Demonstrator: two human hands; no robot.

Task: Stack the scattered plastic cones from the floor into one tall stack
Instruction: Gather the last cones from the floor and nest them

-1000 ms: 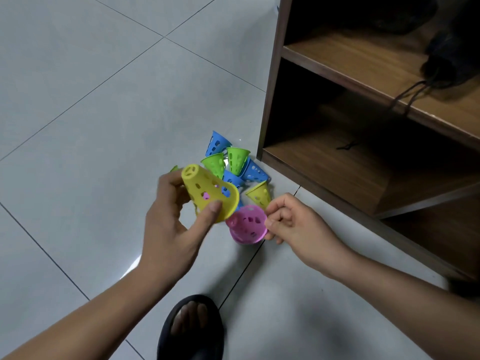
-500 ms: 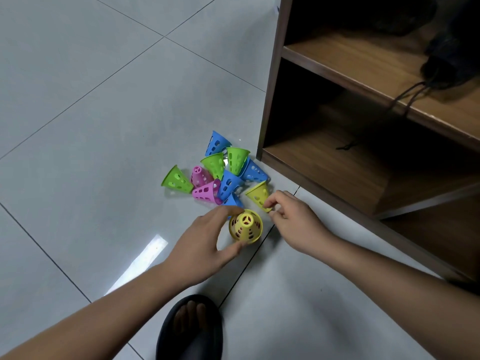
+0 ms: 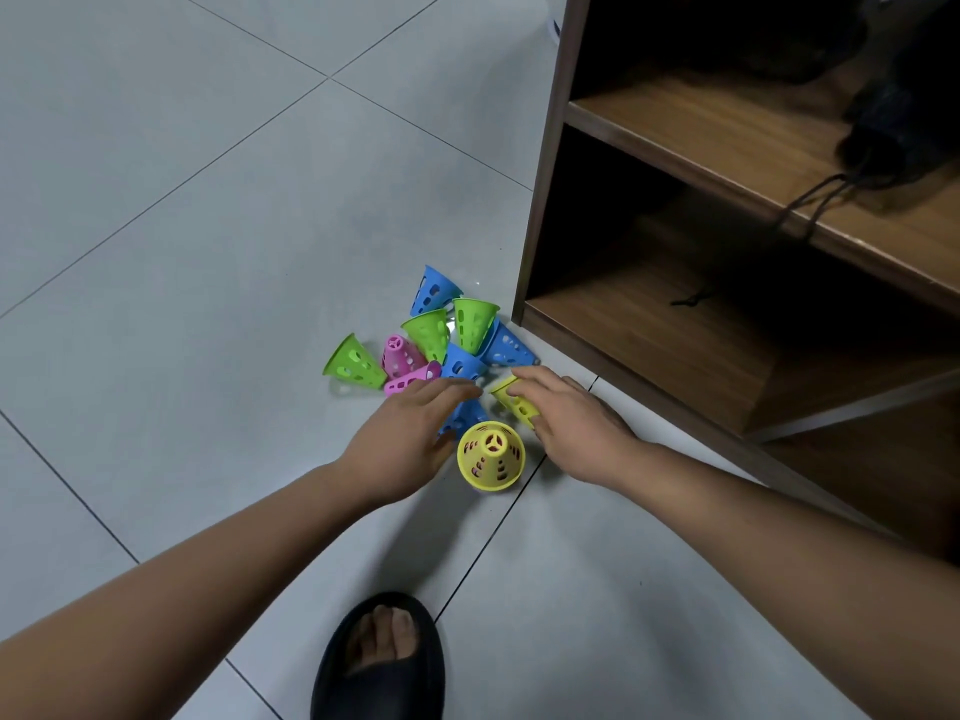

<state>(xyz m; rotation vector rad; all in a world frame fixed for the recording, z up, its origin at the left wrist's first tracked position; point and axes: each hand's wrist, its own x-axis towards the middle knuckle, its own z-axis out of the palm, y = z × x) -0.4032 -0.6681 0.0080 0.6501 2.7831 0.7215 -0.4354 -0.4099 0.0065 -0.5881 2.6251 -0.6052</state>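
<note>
On tile floor [image 3: 208,252] by shelf [image 3: 727,127] | left hand [image 3: 405,433] flat | right hand [image 3: 576,423] grips yellow cone [image 3: 511,402]

The upright yellow cone [image 3: 490,456] stands nearest me, wide rim down, its spoked narrow top facing up and its walls pierced with slots. Just beyond it to the right, the tipped yellow cone [image 3: 514,405] lies on its side, gripped by my right hand [image 3: 574,426]. A half-hidden blue cone [image 3: 467,415] shows just left of it. Farther off the rest lie jumbled on their sides: the middle blue cone [image 3: 460,362], right blue cone [image 3: 506,348], far blue cone [image 3: 431,291], two green cones [image 3: 474,322] [image 3: 428,332], the leftmost green cone [image 3: 353,362], and two pink cones [image 3: 400,353] [image 3: 413,379].
</note>
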